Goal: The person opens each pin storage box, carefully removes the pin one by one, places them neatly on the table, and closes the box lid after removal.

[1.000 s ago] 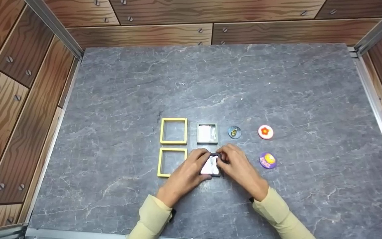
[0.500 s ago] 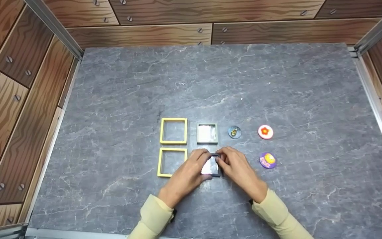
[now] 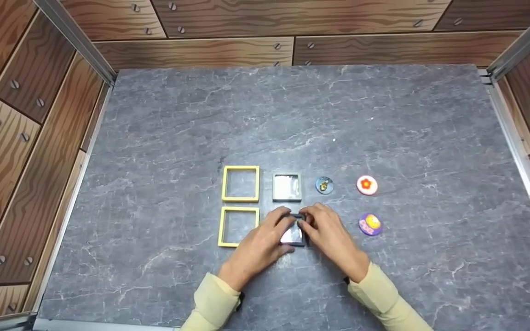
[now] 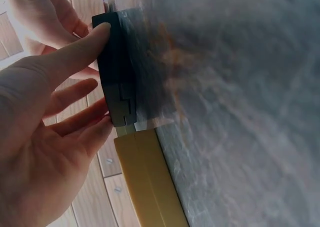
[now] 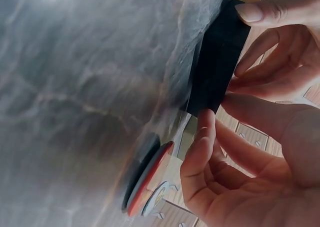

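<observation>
On the table lies a small square black frame [image 3: 292, 236] with a shiny clear film across it. My left hand [image 3: 260, 241] grips it from the left, thumb at the near side and fingers at the far side; one finger reaches over the film. At the far right corner my right hand [image 3: 331, 234] pinches the frame between thumb and fingers. In the left wrist view the left thumb lies on the black side wall [image 4: 115, 62]. The right wrist view has both hands on the frame [image 5: 220, 57]. Fingers cover part of the film.
Two yellow square frames [image 3: 241, 201] stand left, the nearer one partly behind my left hand. Beyond is a grey-green frame [image 3: 287, 201]. To the right lie a blue round badge [image 3: 325, 185], a white badge with red flower [image 3: 367, 185] and a purple badge [image 3: 370, 224].
A finger of my left hand has moved nearer over the film. Both hands keep hold of the black frame. The whole head view has shifted slightly.
</observation>
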`<state>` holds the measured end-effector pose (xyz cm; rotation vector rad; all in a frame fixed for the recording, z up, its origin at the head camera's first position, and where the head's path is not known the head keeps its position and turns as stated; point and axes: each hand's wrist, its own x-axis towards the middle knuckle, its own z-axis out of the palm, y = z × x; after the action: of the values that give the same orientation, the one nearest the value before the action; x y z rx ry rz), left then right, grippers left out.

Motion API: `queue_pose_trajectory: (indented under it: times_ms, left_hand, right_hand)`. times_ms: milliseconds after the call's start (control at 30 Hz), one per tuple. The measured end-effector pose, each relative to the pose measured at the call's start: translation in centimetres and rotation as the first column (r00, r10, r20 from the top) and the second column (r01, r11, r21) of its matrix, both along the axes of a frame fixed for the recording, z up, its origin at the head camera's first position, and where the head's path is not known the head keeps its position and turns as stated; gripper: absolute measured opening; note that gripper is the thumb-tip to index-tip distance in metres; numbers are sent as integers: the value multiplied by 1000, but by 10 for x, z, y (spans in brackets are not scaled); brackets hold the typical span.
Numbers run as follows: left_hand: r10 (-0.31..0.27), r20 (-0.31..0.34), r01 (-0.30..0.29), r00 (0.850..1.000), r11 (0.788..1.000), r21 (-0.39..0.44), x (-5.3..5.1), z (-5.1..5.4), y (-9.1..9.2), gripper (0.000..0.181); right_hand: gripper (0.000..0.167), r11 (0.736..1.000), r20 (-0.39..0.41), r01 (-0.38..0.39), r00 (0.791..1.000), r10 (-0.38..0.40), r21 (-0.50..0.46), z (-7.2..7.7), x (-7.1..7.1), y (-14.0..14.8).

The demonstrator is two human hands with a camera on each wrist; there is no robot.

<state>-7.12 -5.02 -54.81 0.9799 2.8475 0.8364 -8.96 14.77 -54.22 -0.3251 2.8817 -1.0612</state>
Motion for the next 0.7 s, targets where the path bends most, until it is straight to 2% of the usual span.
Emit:
queue_pose_trajectory:
  times_ms: [100, 267, 467, 600, 700]
  left_hand:
    - [-24, -15, 24, 1000, 1000, -2, -1, 2, 1, 58]
    - [-25, -94, 24, 995, 1000, -15, -6, 9, 1, 51]
    - [22, -180, -40, 984, 995, -97, -17, 10, -4, 59]
    - [63, -202, -97, 977, 981, -167, -22, 7, -7, 59]
    - [103, -200, -146, 974, 966, -213, -28, 5, -8, 61]
  right_hand:
    - [13, 1000, -26, 7, 1000, -7, -14, 1, -1, 4]
    - [5, 998, -126, 7, 992, -15, -60, 3, -4, 13]
    - [4, 999, -250, -19, 968, 10, -33, 6, -12, 23]
    - [6, 999, -289, -29, 957, 22, -22, 6, -16, 30]
    - [13, 999, -325, -32, 945, 23, -24, 5, -18, 35]
